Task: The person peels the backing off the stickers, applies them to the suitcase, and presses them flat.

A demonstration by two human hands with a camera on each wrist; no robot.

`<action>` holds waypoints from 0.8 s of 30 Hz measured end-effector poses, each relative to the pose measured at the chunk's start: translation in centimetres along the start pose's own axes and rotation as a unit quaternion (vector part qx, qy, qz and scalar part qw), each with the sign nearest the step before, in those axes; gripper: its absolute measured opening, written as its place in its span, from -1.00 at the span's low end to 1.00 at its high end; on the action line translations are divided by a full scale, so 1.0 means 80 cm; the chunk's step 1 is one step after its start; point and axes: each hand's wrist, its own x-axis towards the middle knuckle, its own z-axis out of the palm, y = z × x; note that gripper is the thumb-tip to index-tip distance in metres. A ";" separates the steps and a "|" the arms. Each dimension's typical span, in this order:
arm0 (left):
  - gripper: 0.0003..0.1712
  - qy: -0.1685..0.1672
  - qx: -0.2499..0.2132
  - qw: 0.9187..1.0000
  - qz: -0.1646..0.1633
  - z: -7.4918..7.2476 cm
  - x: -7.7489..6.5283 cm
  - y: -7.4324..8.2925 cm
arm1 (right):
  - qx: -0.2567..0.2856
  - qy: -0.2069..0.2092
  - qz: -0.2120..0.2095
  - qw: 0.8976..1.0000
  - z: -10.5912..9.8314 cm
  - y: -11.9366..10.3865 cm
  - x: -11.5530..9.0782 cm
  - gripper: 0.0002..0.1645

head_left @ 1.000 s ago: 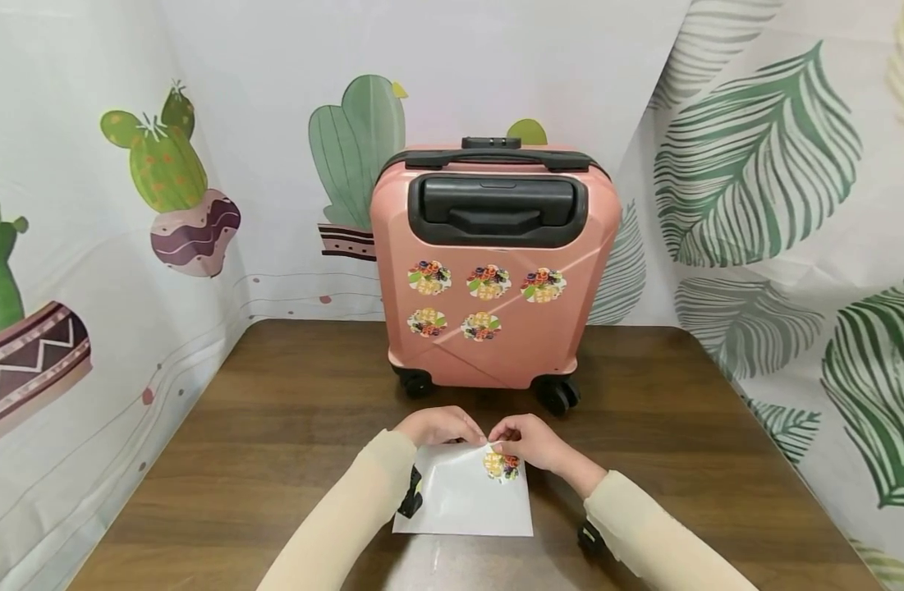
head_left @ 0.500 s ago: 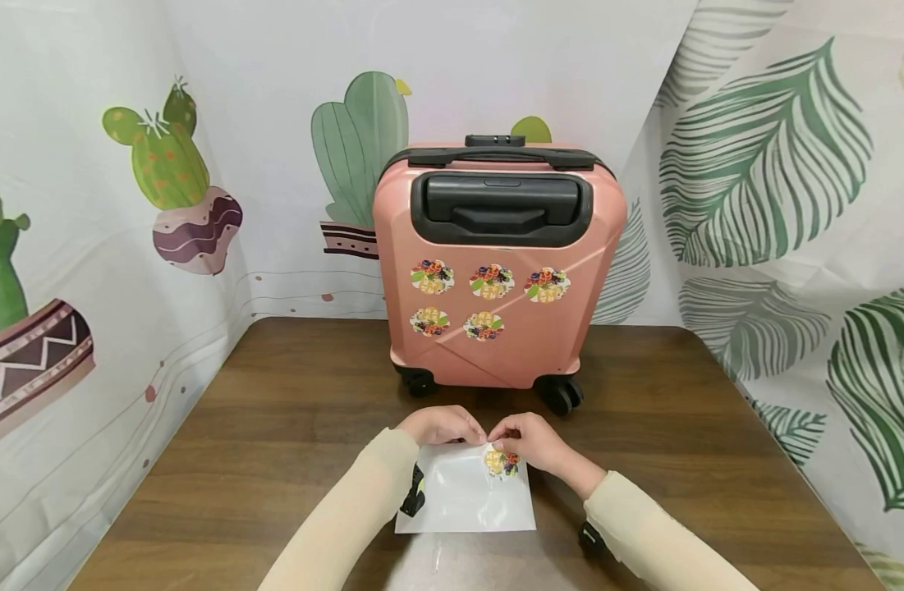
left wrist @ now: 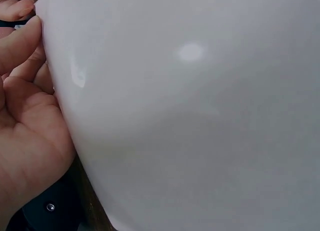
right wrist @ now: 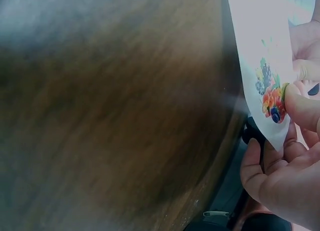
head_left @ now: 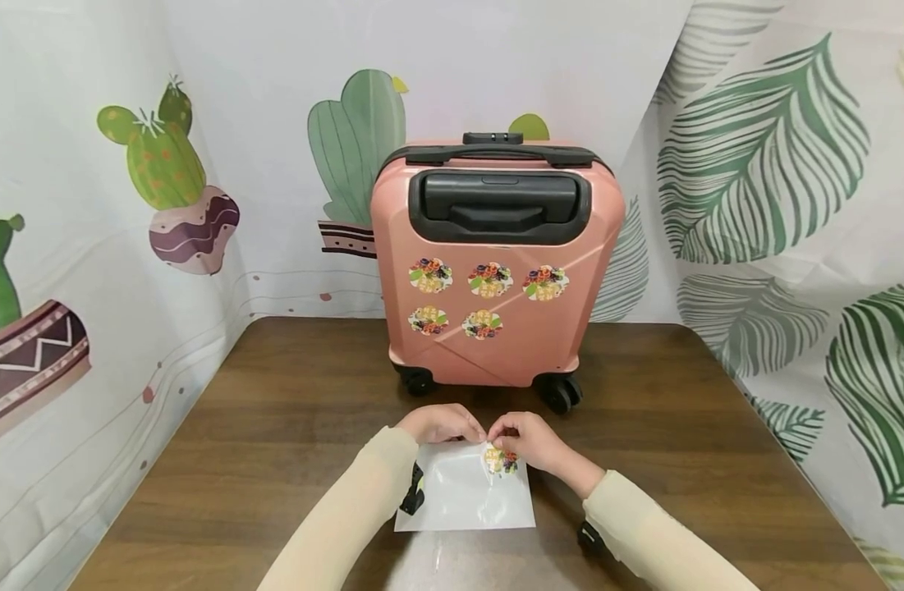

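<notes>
A glossy white sticker sheet [head_left: 462, 497] is held up at its far edge by both hands, over the near part of the table. One round fruit sticker [head_left: 505, 462] sits near its far right corner. My left hand [head_left: 442, 423] pinches the far edge near the middle, fingertips close to the other hand's. In the right wrist view, the thumb of my right hand [right wrist: 287, 168] presses at the edge of the sticker's printed fruit, with fingers behind the sheet. Behind the hands stands a pink suitcase [head_left: 525, 353] bearing several matching fruit stickers [head_left: 489, 281].
The suitcase rests on black wheels [head_left: 558, 392] toward the back of the brown wooden table [head_left: 296, 410]. Behind it hangs a white cloth [head_left: 274, 66] printed with cacti and leaves. Black straps [head_left: 413, 491] hang at both wrists.
Both hands stay at the sheet's far edge with little movement. Reflections on the sheet have shifted, and the view itself has moved slightly.
</notes>
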 end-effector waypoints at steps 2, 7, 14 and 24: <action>-0.66 0.000 0.003 1.000 0.003 0.000 0.000 0.002 | 0.000 0.001 -0.004 1.000 0.000 0.000 0.000 -0.94; -0.66 -0.003 0.009 1.000 0.004 0.001 0.000 0.002 | 0.004 0.000 0.006 1.000 0.000 0.000 -0.003 -0.93; -0.67 -0.005 0.010 1.000 0.012 0.000 0.002 -0.001 | -0.001 0.003 -0.012 1.000 -0.003 0.003 -0.005 -0.87; -0.67 -0.009 0.005 1.000 0.017 0.000 0.004 -0.002 | -0.009 -0.003 -0.026 1.000 -0.003 0.001 -0.005 -0.90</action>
